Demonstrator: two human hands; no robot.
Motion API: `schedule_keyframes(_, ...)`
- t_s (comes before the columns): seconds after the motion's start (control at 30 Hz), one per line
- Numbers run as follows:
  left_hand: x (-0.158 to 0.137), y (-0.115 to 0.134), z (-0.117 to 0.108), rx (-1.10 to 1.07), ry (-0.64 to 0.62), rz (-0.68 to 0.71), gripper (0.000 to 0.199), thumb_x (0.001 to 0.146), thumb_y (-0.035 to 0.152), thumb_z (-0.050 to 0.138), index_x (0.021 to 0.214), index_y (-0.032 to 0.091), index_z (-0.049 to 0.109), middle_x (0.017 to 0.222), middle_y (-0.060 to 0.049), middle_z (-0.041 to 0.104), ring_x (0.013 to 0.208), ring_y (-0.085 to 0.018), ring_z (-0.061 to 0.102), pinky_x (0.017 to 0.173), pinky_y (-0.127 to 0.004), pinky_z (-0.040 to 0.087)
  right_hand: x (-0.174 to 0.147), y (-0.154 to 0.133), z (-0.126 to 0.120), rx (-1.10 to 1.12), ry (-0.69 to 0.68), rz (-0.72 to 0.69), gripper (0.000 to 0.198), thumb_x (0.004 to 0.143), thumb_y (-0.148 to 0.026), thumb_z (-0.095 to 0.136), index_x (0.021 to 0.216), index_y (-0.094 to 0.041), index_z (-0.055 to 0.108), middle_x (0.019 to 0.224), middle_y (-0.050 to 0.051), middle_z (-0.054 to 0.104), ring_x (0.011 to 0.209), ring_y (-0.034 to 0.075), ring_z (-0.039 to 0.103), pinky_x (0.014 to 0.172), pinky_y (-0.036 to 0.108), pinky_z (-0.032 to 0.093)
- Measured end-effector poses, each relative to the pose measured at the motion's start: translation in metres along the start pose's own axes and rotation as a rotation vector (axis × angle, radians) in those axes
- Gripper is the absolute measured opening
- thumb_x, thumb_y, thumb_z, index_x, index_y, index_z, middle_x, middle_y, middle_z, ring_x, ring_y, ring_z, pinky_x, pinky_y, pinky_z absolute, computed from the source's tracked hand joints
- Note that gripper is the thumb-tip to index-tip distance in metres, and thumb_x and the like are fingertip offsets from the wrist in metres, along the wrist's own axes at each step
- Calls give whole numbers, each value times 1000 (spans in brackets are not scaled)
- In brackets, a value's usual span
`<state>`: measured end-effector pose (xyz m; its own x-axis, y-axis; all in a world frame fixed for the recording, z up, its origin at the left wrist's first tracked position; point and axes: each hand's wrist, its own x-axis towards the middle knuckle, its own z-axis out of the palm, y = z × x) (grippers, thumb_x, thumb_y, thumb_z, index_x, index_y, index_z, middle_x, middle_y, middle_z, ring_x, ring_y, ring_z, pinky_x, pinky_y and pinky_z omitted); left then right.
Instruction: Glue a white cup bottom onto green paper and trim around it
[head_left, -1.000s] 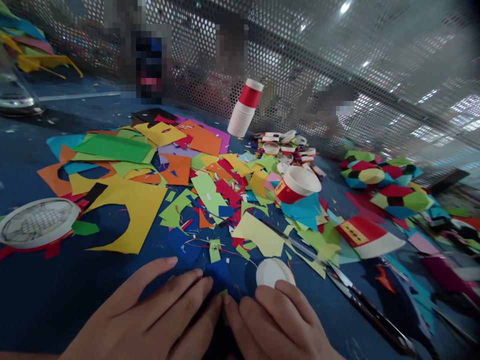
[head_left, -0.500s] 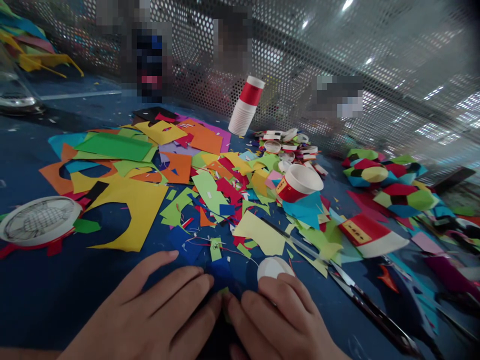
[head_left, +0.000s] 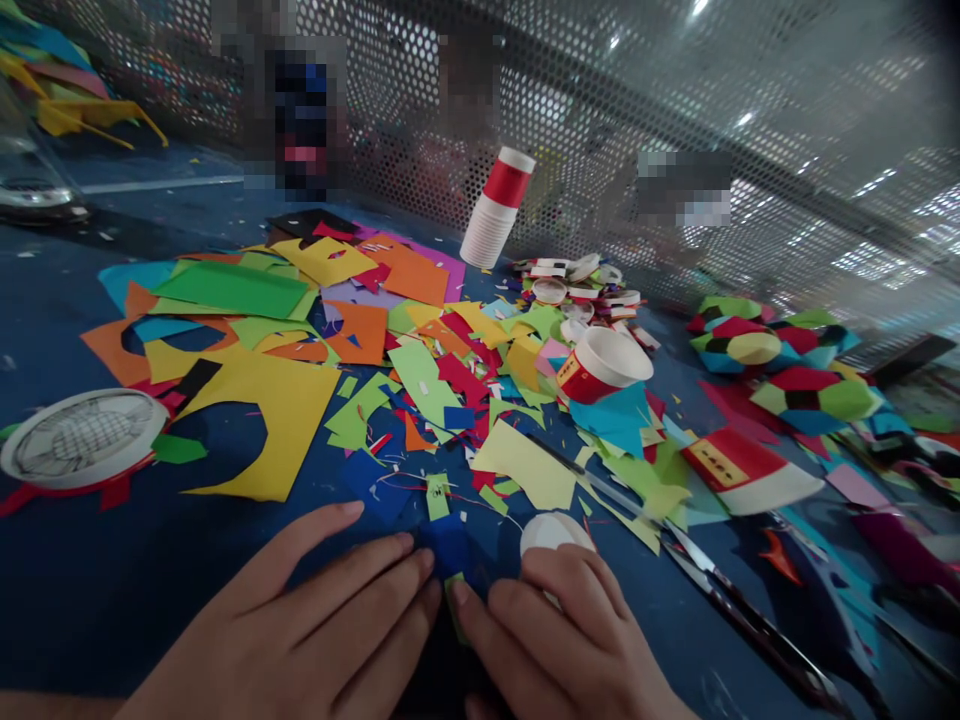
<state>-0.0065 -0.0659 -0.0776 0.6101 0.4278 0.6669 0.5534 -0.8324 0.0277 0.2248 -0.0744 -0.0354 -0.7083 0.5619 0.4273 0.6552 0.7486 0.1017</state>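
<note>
My left hand (head_left: 300,610) lies palm down, its fingers stretched out toward a blue paper piece (head_left: 448,540). A narrow green paper strip (head_left: 456,625) runs between my hands, partly hidden. On that strip presses the index fingertip of my right hand (head_left: 562,640), whose other fingers are curled. Those fingers partly cover a white round piece (head_left: 553,530), perhaps a cut cup base. Just beyond the blue piece is a small green paper tag (head_left: 437,497) with dark marks. Thin red and white strings cross near it.
Scissors (head_left: 757,630) lie open at the right, by a cut red-and-white cup (head_left: 750,470). Paper scraps (head_left: 420,380) cover the middle. A paper cup (head_left: 604,360) and a cup stack (head_left: 495,210) stand farther back. A paper turtle (head_left: 86,437) lies left.
My right index fingertip has drawn slightly away from my left fingers, and more of the green strip shows between them. The whole view has shifted slightly.
</note>
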Motion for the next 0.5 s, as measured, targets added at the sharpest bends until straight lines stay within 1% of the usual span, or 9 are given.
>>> schedule_keyframes(0.07, 0, 0, -1, -19, 5, -12, 25, 98, 18, 46, 107, 21, 69, 112, 2, 75, 108, -14, 66, 125, -37, 19, -2, 1, -3, -47, -47, -17, 28, 97, -36, 51, 110, -20, 71, 81, 1, 69, 86, 20, 56, 82, 36, 44)
schedule_keyframes(0.13, 1, 1, -1, -31, 20, -32, 26, 99, 19, 44, 105, 21, 69, 110, 2, 76, 108, -13, 66, 125, -36, 20, -2, 4, -5, -95, -88, -52, 30, 92, -38, 58, 114, -22, 71, 83, 4, 69, 87, 22, 57, 82, 37, 46)
schedule_keyframes(0.2, 2, 1, 0, -34, 33, -46, 24, 100, 22, 45, 101, 22, 69, 109, 2, 76, 107, -12, 66, 125, -36, 20, 3, 6, -5, -121, -108, -76, 32, 90, -39, 60, 116, -23, 70, 84, 6, 69, 89, 24, 57, 83, 38, 48)
schedule_keyframes(0.27, 2, 1, 1, -30, 37, -39, 23, 100, 24, 46, 99, 22, 68, 107, 3, 76, 106, -12, 66, 125, -36, 19, 8, 7, -5, -125, -105, -86, 33, 89, -39, 60, 116, -23, 70, 85, 7, 68, 90, 24, 57, 84, 39, 49)
schedule_keyframes(0.37, 4, 2, 2, -27, 30, -29, 29, 102, 24, 40, 99, 21, 68, 104, 3, 76, 106, -12, 66, 126, -36, 15, 11, 6, -2, -109, -89, -90, 32, 89, -38, 60, 115, -22, 70, 84, 7, 67, 89, 24, 57, 84, 39, 49)
schedule_keyframes(0.5, 6, 2, 1, -17, 47, -41, 25, 101, 22, 41, 97, 21, 66, 102, 2, 77, 105, -12, 67, 125, -34, 20, 7, 2, 2, -38, -30, -54, 25, 93, -32, 56, 108, -20, 71, 80, 5, 66, 86, 22, 55, 81, 36, 48)
